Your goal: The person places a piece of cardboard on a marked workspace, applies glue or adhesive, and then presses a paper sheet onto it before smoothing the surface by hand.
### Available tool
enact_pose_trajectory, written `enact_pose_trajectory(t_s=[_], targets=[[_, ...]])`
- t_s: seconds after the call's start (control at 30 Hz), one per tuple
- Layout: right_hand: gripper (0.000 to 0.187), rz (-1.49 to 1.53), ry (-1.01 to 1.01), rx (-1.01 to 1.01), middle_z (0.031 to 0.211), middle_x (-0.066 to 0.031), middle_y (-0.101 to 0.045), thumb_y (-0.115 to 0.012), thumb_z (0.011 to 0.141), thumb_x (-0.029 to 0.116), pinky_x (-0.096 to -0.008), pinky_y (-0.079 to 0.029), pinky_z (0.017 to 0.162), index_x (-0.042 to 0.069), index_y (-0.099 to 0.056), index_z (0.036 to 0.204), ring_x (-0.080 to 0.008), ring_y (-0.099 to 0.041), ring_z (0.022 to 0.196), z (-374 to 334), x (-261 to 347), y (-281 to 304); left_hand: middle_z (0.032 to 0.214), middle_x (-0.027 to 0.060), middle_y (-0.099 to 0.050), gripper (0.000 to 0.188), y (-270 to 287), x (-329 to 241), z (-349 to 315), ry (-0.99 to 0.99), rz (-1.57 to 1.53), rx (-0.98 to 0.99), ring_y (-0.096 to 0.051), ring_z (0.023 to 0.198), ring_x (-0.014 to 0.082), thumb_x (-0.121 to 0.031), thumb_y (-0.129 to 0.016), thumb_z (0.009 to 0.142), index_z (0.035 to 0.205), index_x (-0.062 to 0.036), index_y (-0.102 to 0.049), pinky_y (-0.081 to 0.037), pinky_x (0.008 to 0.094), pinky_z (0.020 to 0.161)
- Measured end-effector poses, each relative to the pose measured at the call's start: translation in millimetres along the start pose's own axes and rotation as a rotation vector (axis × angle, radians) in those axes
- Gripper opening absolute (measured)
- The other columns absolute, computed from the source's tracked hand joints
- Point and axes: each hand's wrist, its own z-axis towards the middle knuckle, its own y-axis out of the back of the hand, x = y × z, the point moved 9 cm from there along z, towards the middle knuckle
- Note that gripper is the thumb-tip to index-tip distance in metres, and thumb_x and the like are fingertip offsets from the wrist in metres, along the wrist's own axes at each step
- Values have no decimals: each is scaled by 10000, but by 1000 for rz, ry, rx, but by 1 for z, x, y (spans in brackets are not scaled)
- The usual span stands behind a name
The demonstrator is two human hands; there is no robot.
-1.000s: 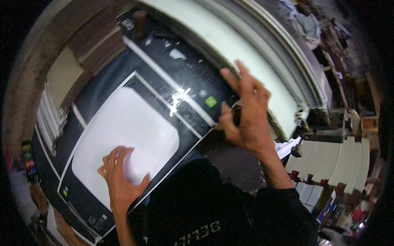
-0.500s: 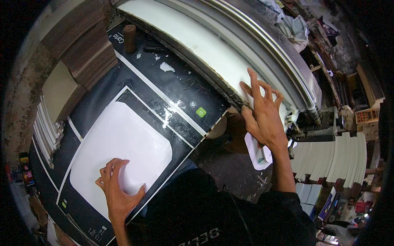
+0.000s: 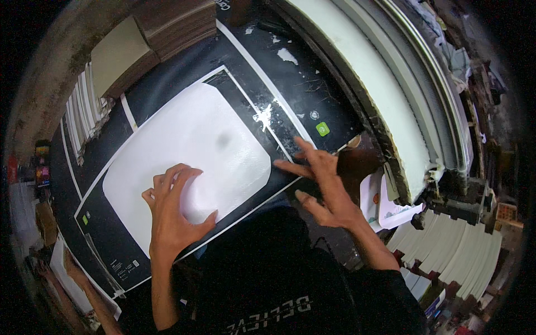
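Observation:
A white sheet (image 3: 223, 145) with cut-off corners lies on a black printed board (image 3: 296, 78). My left hand (image 3: 173, 206) rests over the sheet's near part, fingers curved and thumb spread wide, with nothing visible between them. To the right, my right hand (image 3: 329, 184) hovers at the board's near right edge. Its fingers are stretched and apart, with nothing in them, just off the sheet's right corner. Further right stands a machine with a long white bed (image 3: 368, 72) and a silvery roller (image 3: 427, 50). Small printed pieces (image 3: 371, 204) sit below the bed's near end.
Brown board stacks (image 3: 176, 25) and thin white strips (image 3: 86, 111) border the black board at the far left. Curved pale sheet stacks (image 3: 452, 251) stand at the lower right. Another person's hand (image 3: 72, 268) is on a white sheet (image 3: 61, 257) at the lower left.
My right hand has come off the machine's white bed and moved left and nearer, beside the sheet. My left hand stays on the sheet. The view has shifted, and another person's hand appears lower left.

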Motion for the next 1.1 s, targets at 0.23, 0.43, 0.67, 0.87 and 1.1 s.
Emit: enact_pose_trajectory(t_s=[0.23, 0.43, 0.67, 0.87, 1.1], targets=[[906, -246, -13, 150, 1420, -39, -597, -602, 785, 170, -529, -224, 1112, 47, -188, 1582, -306, -412, 1315, 12, -8, -25, 1370, 92, -538, 804, -2, 6, -2, 27, -23, -8, -460, 1261, 288, -246, -892, 514, 1271, -168, -632, -256, 533, 1084], [886, -305, 123, 253, 1412, -42, -596, -607, 801, 217, -538, -252, 1096, 59, -220, 1582, -260, -429, 1319, 3, -2, -37, 1364, 86, -540, 810, -2, 6, -2, 58, -13, 19, -458, 1262, 290, -245, -899, 513, 1273, -170, -630, -261, 541, 1089], [853, -349, 89, 218, 1413, -55, -595, -609, 827, 193, -534, -229, 1115, 32, -225, 1571, -271, -456, 1312, 10, -2, -27, 1362, 84, -542, 803, -3, 2, 1, 29, -32, 17, -454, 1261, 286, -233, -902, 516, 1269, -170, -631, -264, 540, 1082], [801, -75, 1, 267, 1335, -99, -648, -641, 777, 183, -530, -280, 1104, 54, -354, 1513, -338, -504, 1250, 20, 30, -34, 1316, 85, -555, 685, 13, 15, -22, 30, -19, -113, -462, 1242, 289, -212, -887, 616, 1253, -164, -640, -305, 507, 1059], [387, -76, 278, 496, 1496, -84, -526, -675, 751, 150, -544, -294, 1108, 55, -642, 1125, -375, -410, 1368, 30, 104, -89, 1208, 72, -620, 593, 88, 125, -81, 85, 94, -253, -508, 1126, 283, -166, -855, 617, 1178, -146, -661, -356, 447, 986]])
